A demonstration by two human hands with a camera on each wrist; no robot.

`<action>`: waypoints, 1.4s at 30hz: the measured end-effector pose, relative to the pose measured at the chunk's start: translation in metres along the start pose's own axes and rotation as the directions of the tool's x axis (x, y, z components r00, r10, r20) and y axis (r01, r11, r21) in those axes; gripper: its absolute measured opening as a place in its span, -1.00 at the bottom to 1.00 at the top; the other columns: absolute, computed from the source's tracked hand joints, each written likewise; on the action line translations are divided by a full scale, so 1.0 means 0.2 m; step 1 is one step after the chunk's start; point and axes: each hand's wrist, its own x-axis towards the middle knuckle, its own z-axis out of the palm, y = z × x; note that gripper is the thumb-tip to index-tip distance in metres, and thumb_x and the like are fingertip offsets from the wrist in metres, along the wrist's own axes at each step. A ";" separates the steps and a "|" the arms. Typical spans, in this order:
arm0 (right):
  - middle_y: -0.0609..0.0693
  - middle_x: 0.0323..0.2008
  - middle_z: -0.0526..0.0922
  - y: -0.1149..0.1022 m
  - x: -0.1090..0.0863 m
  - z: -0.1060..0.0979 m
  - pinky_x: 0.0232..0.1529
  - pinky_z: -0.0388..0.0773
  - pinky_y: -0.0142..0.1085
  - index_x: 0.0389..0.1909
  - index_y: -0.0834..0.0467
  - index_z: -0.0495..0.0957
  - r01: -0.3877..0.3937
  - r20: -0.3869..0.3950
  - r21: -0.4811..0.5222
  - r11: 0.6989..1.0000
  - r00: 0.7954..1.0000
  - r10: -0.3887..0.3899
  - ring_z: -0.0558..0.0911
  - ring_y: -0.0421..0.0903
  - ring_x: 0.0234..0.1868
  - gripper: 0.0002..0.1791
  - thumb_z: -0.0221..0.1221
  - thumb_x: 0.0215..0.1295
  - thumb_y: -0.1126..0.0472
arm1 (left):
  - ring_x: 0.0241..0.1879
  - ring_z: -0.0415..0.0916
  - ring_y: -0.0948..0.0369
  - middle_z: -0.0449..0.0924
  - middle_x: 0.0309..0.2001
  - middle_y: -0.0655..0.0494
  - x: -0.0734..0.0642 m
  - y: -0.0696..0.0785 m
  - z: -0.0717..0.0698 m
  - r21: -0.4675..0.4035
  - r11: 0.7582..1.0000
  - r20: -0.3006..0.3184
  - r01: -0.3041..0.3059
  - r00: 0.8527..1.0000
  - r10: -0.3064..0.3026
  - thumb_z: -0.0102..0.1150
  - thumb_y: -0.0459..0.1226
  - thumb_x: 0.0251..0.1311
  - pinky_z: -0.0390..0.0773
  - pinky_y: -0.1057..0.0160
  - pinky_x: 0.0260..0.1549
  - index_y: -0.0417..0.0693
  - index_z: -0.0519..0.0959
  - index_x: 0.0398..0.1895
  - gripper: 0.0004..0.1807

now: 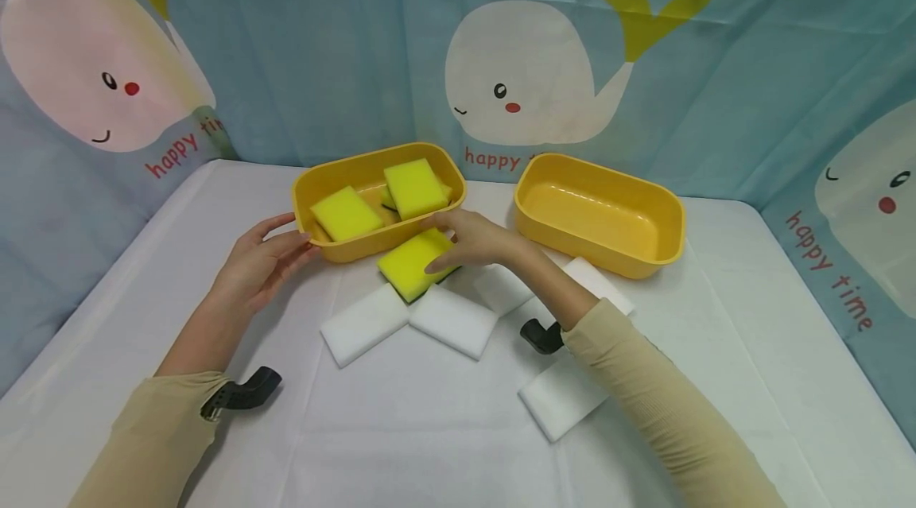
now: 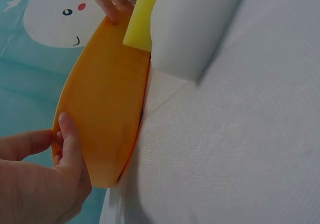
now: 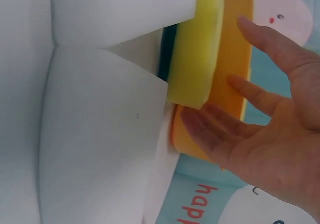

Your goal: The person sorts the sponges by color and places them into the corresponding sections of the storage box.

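Observation:
A yellow-orange plastic tub holds several yellow sponges. At its left end my left hand pinches the rim; in the left wrist view, the fingers lie against the outer wall. My right hand is over another yellow sponge with a dark underside, which lies just in front of the tub. In the right wrist view, that hand's fingers are spread and relaxed, with some fingertips right by the sponge's end.
Several white sponge blocks lie on the white tablecloth, some partly under the right forearm. A second yellow-orange tub stands at the back right with nothing inside. Behind hangs a blue curtain with whale prints.

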 end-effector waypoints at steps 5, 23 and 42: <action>0.14 0.58 0.31 0.02 0.03 0.01 0.62 0.20 -0.01 0.56 0.14 0.34 -0.027 0.027 -0.019 0.999 0.999 0.028 0.26 0.11 0.60 -0.18 0.45 0.35 0.09 | -0.16 0.69 0.37 0.38 0.19 0.07 0.00 0.00 0.00 -0.001 1.000 -0.001 0.008 1.000 -0.008 0.18 -0.34 0.52 0.71 0.40 -0.05 0.05 -0.10 0.74 -0.10; 0.11 0.51 0.38 0.06 0.08 0.01 0.54 0.31 -0.09 0.50 0.11 0.41 -0.036 0.067 0.007 0.999 0.997 0.036 0.37 0.09 0.44 -0.19 0.51 0.24 0.26 | -0.13 0.68 0.36 0.37 0.20 0.07 0.00 0.01 0.01 -0.009 1.000 0.001 0.008 1.000 -0.008 0.23 -0.34 0.49 0.71 0.40 -0.04 0.06 -0.11 0.74 -0.06; 0.11 0.36 0.48 0.05 0.03 -0.03 0.29 0.56 -0.16 0.40 0.10 0.49 -0.020 0.007 -0.009 1.000 1.000 0.020 0.50 0.06 0.22 -0.25 0.53 0.17 0.32 | -0.14 0.68 0.36 0.37 0.19 0.08 0.00 0.01 0.01 0.004 1.000 -0.009 0.017 1.000 -0.017 0.20 -0.33 0.51 0.70 0.40 -0.04 0.07 -0.11 0.74 -0.09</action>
